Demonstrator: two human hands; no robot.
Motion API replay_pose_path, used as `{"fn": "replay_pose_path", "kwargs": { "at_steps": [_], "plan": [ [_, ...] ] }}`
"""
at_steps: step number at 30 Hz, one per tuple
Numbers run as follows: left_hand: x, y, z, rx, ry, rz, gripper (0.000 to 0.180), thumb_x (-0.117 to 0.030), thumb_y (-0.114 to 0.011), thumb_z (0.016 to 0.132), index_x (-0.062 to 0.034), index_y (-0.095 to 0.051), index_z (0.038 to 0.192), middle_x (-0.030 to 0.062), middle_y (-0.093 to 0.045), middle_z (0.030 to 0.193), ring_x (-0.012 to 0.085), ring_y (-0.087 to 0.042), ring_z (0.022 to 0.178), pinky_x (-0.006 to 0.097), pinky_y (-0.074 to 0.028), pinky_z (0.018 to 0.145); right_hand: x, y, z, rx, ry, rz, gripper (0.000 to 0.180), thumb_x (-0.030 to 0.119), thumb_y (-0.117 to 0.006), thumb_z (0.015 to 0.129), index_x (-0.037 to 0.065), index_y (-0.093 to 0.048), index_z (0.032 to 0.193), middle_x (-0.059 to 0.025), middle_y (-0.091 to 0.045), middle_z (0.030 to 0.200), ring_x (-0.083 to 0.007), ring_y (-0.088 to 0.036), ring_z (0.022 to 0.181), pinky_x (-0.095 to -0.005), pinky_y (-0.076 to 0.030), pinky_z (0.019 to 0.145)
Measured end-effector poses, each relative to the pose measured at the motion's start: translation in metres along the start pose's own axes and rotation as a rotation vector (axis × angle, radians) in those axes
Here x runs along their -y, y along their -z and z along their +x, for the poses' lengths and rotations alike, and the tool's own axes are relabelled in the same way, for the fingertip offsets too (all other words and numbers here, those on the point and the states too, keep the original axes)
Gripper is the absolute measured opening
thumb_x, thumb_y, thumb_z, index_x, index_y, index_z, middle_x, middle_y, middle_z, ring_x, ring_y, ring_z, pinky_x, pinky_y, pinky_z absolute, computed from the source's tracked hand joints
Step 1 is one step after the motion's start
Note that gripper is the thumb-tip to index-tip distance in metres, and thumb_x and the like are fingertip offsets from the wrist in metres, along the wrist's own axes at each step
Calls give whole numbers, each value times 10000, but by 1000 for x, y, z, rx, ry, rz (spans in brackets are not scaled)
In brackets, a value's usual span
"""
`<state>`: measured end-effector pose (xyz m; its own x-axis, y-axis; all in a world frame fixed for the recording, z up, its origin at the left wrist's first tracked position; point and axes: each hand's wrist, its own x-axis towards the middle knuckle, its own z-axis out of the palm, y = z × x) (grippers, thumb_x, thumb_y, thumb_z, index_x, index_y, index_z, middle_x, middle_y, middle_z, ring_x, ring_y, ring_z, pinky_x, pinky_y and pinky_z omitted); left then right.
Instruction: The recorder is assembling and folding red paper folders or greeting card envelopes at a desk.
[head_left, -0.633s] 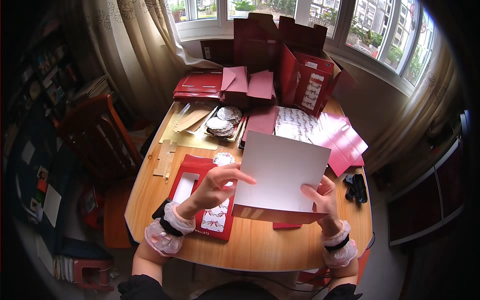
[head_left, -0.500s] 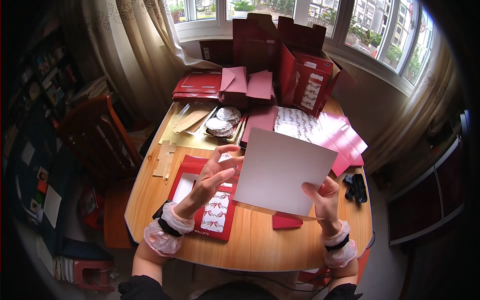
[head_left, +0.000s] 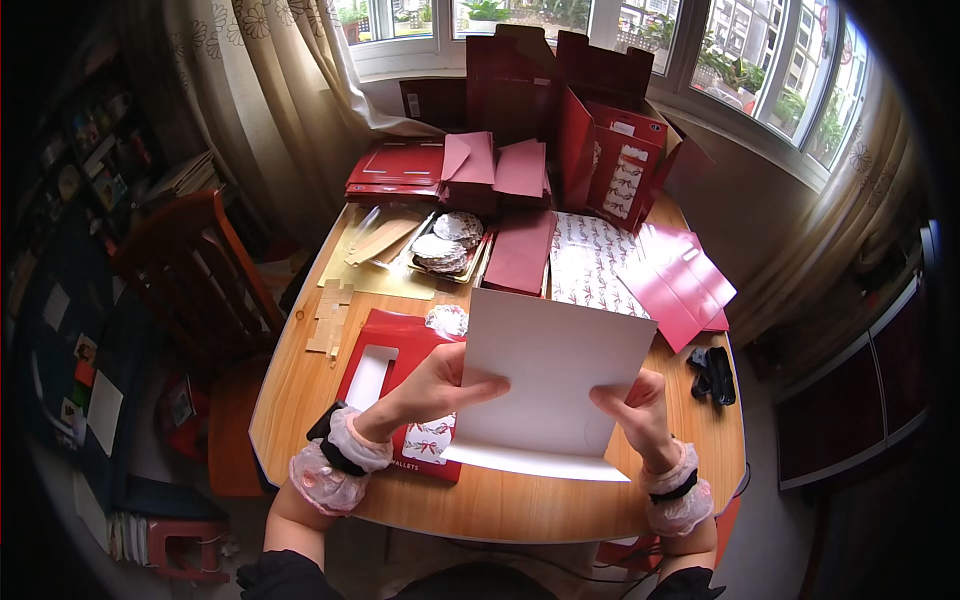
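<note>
Between my two hands a white sheet of card (head_left: 548,375) is held up over the near part of the table. My left hand (head_left: 436,386) is closed on its left edge, thumb on the white face. On the right edge my right hand (head_left: 634,410) grips in the same way, fingers hidden behind. The sheet's lower edge curves toward me as a bright strip. Under my left hand lies a red wallet box (head_left: 372,345) with a cut-out window and a patterned panel. A white scalloped paper piece (head_left: 447,320) rests at its upper corner.
Beyond the sheet stand red envelope stacks (head_left: 518,250), patterned sheets (head_left: 592,250) and a tray of round scalloped pieces (head_left: 447,250). A tall red carton (head_left: 628,170) is at the back. Tape strips (head_left: 326,320) lie left, pink folded card (head_left: 680,285) and a black object (head_left: 711,377) right.
The sheet has come lower and nearer and now faces me more squarely. My left hand, fingers apart before, has closed on its left edge. The right hand keeps its hold.
</note>
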<state>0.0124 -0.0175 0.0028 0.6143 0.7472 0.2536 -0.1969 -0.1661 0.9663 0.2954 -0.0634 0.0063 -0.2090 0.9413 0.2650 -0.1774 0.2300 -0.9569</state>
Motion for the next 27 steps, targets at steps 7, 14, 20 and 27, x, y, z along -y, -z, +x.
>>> {"fn": "replay_pose_path", "kwargs": {
  "at_steps": [7, 14, 20, 27],
  "plan": [
    [3, -1, 0, -30, -3, -16, 153, 4, -663, 894, -4, -681, 1047, 7, -688, 925, 57, -619, 843, 232, -506, 728, -3, 3, -1, 56, 28, -10, 144, -71, -643, 871, -26, -682, 1002, -9, -670, 904, -63, -593, 836, -226, -476, 721],
    [7, 3, -2, -11, 0, -91, 127, -28, -644, 914, 0, -683, 1031, -13, -680, 870, 36, -605, 794, 232, -496, 695, 1, 5, -2, 65, -7, 24, 172, -85, -625, 881, -42, -679, 1038, -31, -681, 939, -85, -615, 875, -234, -498, 748],
    [6, 7, -2, -14, 28, -170, 156, -31, -628, 916, 2, -693, 1053, 25, -710, 959, 60, -635, 869, 239, -509, 765, -2, 11, -2, 50, -34, 37, 190, -78, -609, 886, -51, -690, 1055, -68, -703, 957, -116, -645, 883, -251, -520, 786],
    [-8, 4, 1, -27, 148, -178, 290, -24, -581, 904, 5, -672, 1178, 89, -708, 1049, 126, -650, 978, 263, -494, 889, 0, 14, 0, -17, -88, 40, 233, -144, -611, 793, -90, -707, 999, -190, -719, 946, -220, -701, 869, -286, -553, 814]
  ]
}}
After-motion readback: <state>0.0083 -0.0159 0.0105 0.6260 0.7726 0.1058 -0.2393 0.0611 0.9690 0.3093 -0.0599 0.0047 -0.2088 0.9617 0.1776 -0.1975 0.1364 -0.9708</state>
